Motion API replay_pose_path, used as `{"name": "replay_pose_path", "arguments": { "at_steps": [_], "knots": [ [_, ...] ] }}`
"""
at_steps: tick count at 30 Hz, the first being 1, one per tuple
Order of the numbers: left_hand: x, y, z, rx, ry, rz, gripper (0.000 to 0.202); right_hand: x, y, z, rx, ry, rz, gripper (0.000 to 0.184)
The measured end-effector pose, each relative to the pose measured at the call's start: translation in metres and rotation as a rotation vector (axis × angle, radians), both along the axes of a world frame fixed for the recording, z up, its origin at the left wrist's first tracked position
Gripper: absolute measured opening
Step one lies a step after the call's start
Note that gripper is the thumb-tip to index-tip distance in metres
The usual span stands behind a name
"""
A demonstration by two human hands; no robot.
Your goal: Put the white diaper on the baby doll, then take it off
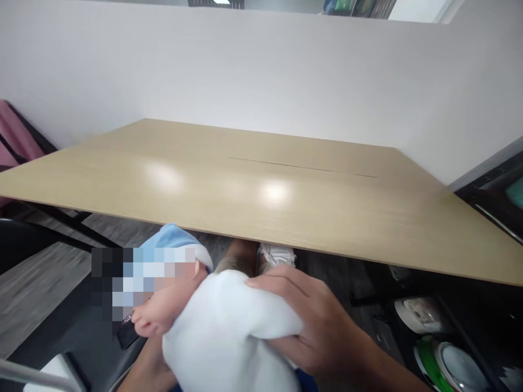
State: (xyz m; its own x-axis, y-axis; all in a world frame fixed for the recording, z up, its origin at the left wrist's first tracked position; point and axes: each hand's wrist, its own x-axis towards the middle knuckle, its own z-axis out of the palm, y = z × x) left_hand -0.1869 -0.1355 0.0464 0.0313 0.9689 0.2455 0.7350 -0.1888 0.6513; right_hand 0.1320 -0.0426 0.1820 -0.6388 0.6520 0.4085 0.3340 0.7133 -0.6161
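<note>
Most of the doll's [204, 310] head is lost behind pixel blocks, and the dark flat thing [127, 334] peeking out near it is half covered too. The white clothing [229, 337] runs off the near edge, so whatever's below gets cropped. Left forearm [149, 362] slips under the doll and the left grip is hidden, can't say what it's doing. Right grip [306, 321] has some fingertips buried in cloth, a bit blurry. Counter [245, 201] gets chopped at left and right, same for the pink thing [17, 133] far left. Green-and-white thing [426, 356] near right: too murky to identify.
</note>
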Motion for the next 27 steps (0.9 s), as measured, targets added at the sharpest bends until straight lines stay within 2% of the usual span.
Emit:
{"name": "replay_pose_path", "arguments": {
  "at_steps": [3,6,9,11,13,15,20,24,27],
  "knots": [
    [-0.004,0.026,0.018,-0.001,-0.03,-0.059,0.073,0.029,-0.006,0.017,0.081,-0.093,-0.253,0.046],
    [-0.001,0.073,0.051,-0.015,0.012,-0.223,0.048,0.054,0.008,0.024,0.074,-0.229,-0.501,0.028],
    [0.012,0.133,0.087,-0.018,0.123,-0.262,0.031,0.074,0.04,0.018,-0.001,-0.378,-0.709,0.033],
    [0.02,0.172,0.1,-0.055,0.173,-0.284,0.029,0.086,0.065,0.008,-0.03,-0.458,-0.807,0.038],
    [0.024,0.204,0.105,-0.079,0.233,-0.287,0.032,0.097,0.084,-0.005,-0.028,-0.501,-0.849,0.04],
    [0.022,0.226,0.104,-0.092,0.287,-0.28,0.036,0.106,0.096,-0.019,-0.02,-0.498,-0.847,0.041],
    [0.001,0.249,0.099,-0.147,0.331,-0.23,0.045,0.123,0.1,-0.046,-0.019,-0.432,-0.842,0.043],
    [-0.006,0.268,0.097,-0.139,0.309,-0.207,0.049,0.131,0.115,-0.056,-0.042,-0.402,-0.851,0.047],
    [-0.002,0.297,0.094,-0.098,0.279,-0.192,0.051,0.134,0.146,-0.057,-0.088,-0.424,-0.817,0.048]
  ]
}}
